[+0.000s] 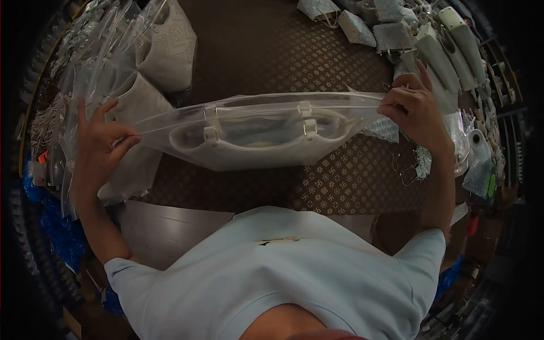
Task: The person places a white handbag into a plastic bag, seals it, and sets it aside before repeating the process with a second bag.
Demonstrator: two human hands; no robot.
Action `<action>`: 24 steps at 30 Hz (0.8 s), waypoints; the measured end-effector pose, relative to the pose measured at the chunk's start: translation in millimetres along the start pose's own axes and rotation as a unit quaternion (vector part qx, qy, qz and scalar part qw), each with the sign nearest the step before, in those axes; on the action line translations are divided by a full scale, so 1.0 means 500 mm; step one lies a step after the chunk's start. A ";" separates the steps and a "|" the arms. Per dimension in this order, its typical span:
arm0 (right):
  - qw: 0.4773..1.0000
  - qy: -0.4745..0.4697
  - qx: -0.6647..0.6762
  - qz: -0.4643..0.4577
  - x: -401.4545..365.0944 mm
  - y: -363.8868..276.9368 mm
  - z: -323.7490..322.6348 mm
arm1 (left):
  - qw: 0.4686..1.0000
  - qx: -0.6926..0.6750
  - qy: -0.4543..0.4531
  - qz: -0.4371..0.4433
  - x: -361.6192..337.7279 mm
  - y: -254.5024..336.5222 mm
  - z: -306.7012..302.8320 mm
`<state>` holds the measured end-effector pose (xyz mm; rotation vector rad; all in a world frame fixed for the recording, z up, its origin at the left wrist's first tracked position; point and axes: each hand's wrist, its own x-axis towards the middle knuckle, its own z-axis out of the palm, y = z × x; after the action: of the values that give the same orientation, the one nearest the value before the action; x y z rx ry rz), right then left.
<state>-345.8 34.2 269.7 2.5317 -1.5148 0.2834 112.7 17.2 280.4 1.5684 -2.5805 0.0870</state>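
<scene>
A white handbag (260, 156) sits inside a clear plastic bag (164, 122) above the patterned brown table. Gold-coloured fittings show at its handle tabs, and its top faces up. My left hand (107, 139) pinches the left end of the plastic bag's edge between thumb and fingers. At the right end, my right hand (411, 107) pinches the same edge, which is stretched nearly straight between both hands.
The patterned table (249, 51) spreads beneath. More white bags (170, 51) in plastic lie at the left, beside my left hand. Several wrapped white bags (447, 51) are heaped at the upper right. A clear plastic roll (479, 150) is at the right.
</scene>
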 end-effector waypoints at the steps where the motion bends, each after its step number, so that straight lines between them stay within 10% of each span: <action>1: 1.000 -0.015 0.018 0.001 0.000 0.003 0.002 | 1.000 0.001 0.001 -0.001 -0.001 0.000 -0.001; 4: 0.976 0.033 0.208 0.059 -0.026 0.023 0.008 | 1.000 -0.016 -0.016 -0.018 -0.005 0.000 -0.001; 8: 0.811 0.156 0.533 0.184 -0.070 -0.002 0.030 | 0.998 -0.043 0.001 -0.035 -0.015 0.005 0.013; 24: 0.827 0.187 0.500 0.178 -0.103 0.004 0.144 | 0.998 -0.034 0.001 -0.047 -0.029 0.017 0.015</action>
<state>-366.4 59.2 187.0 2.4587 -1.9521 1.9522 111.4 32.9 271.2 1.6619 -2.4759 -0.0084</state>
